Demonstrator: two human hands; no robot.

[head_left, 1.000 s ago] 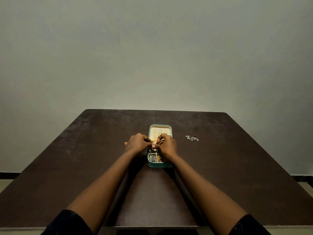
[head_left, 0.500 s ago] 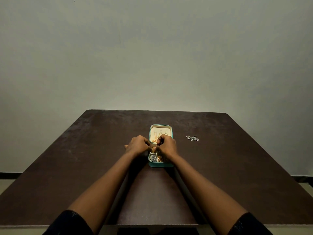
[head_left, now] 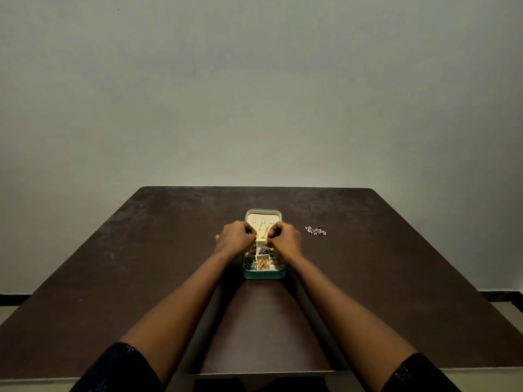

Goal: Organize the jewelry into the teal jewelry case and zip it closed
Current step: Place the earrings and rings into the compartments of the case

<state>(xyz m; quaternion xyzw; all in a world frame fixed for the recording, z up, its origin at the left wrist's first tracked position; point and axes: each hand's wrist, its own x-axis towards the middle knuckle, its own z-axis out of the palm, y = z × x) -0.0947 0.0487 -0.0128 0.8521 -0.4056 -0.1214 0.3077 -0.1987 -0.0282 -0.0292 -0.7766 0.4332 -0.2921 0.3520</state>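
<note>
Apart now, left hand (head_left: 235,237) and right hand (head_left: 285,239) hover over the teal jewelry case (head_left: 264,274), fingers (head_left: 250,230) curled, hold unclear. Loose silver jewelry (head_left: 315,230) lies nearer the right

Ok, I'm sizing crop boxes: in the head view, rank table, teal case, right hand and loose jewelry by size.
table, largest by far
teal case
right hand, somewhat smaller
loose jewelry, smallest

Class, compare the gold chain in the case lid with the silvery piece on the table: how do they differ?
The gold chain is yellow, the silvery piece grey. The chain lies in the teal case, the piece on the table. Left hand and right hand are at the chain; the piece lies untouched. Both are jewelry.
</note>
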